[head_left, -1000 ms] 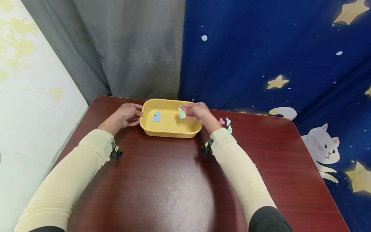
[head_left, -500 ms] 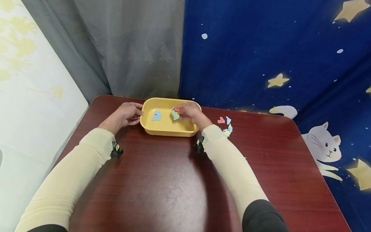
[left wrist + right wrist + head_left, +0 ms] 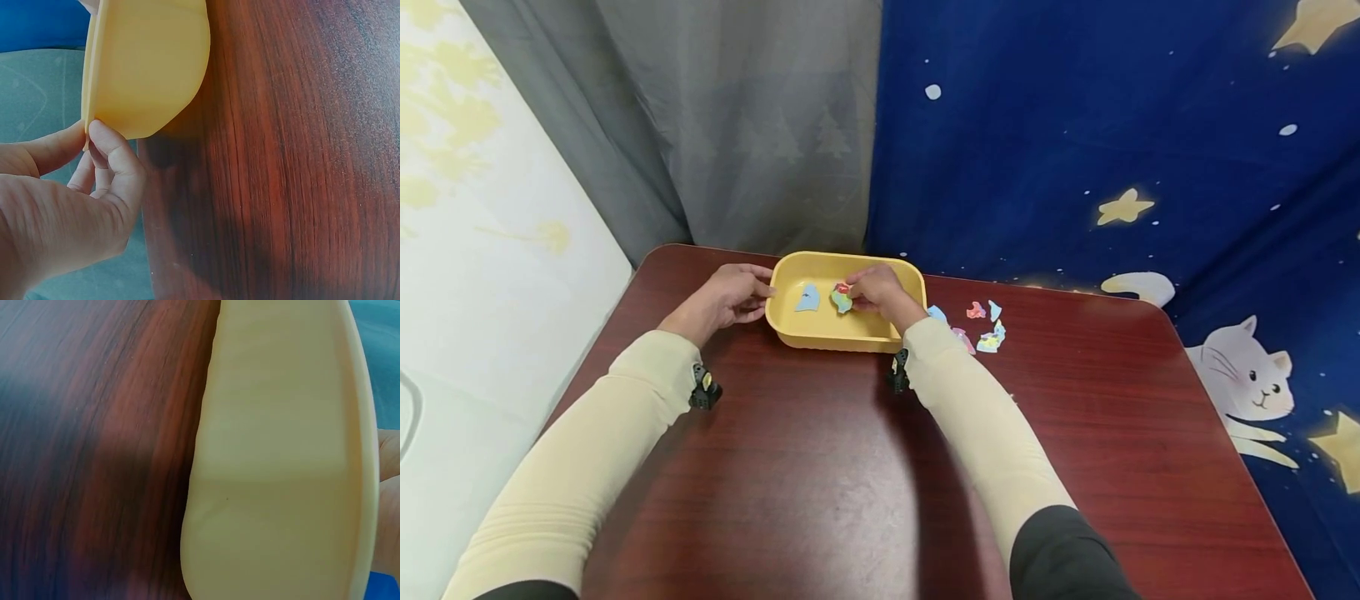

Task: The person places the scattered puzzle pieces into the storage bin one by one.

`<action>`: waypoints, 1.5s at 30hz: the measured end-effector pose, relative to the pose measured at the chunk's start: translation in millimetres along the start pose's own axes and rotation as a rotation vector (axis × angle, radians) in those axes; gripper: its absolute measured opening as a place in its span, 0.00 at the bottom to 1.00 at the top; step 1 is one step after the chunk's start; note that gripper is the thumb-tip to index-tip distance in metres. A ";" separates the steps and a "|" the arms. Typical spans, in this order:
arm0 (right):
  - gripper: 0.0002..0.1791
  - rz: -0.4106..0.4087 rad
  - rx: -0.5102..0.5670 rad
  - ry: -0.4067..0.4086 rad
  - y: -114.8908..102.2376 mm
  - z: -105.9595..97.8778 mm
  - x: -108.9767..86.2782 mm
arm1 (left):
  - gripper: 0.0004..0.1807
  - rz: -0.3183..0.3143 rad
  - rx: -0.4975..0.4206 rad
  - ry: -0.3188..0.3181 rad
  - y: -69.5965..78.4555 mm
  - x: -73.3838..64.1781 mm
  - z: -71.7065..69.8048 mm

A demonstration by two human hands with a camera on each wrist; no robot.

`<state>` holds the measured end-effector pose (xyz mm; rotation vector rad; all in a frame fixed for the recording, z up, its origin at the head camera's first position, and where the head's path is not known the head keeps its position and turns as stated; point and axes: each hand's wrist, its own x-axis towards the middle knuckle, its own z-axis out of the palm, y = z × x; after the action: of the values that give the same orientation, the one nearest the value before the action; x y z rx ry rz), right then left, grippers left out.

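A yellow plastic basin (image 3: 838,343) stands near the far edge of the table. At its left end, my left hand (image 3: 733,296) pinches the rim between thumb and fingers, clearly visible in the left wrist view. Inside the basin, my right hand (image 3: 880,292) holds a small flat cut-out piece (image 3: 841,300) coloured red, green and pale blue, by its right side. To its left, a light blue flat piece (image 3: 807,298) lies on the basin floor. In the right wrist view the basin wall (image 3: 281,456) hides most of that hand, and the held piece is out of sight.
Right of the basin, several small pieces lie on the dark red table (image 3: 805,467): a red one (image 3: 976,310), a pale blue one (image 3: 995,310), a blue-yellow one (image 3: 992,338). My right sleeve (image 3: 970,392) partly covers others. Curtains hang behind the table.
My right hand has moved left and slightly down into the basin with the colourful piece. More pieces on the table have come into view beside the sleeve. My left hand stays at the rim.
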<state>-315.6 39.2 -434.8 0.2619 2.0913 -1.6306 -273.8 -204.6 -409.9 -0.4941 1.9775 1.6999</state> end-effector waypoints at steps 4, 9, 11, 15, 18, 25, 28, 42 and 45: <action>0.18 0.002 -0.022 0.008 -0.2 2.8 1.2 | 0.26 -0.002 -0.002 0.003 0.2 0.8 0.2; 0.17 -0.007 -0.032 0.026 1.8 6.2 4.4 | 0.25 -0.006 -0.006 0.007 0.4 1.2 0.2; 0.17 -0.011 -0.034 0.031 2.9 8.0 6.1 | 0.25 -0.006 -0.008 0.008 0.3 1.2 0.1; 0.16 -0.017 -0.052 0.045 5.4 12.4 8.5 | 0.25 -0.006 -0.007 0.001 -0.3 1.0 0.0; 0.15 -0.018 -0.077 0.078 6.4 16.2 11.0 | 0.25 -0.007 0.001 0.002 -0.3 -0.2 0.1; 0.12 0.029 -0.196 0.210 4.0 22.1 24.5 | 0.25 -0.002 0.011 0.002 0.7 -0.6 0.5; 0.11 0.044 -0.212 0.213 2.4 23.1 28.1 | 0.25 -0.003 0.015 0.003 0.5 -0.5 0.2; 0.11 -0.005 -0.280 0.185 -4.1 24.1 17.4 | 0.25 0.004 0.018 0.001 0.0 -2.5 0.8; 0.12 -0.038 -0.291 0.168 -5.3 20.6 11.7 | 0.25 0.004 0.023 0.008 -0.1 -2.6 0.8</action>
<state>-322.9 16.5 -439.5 0.2701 2.4392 -1.3406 -271.5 -203.9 -408.6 -0.4893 2.0026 1.6784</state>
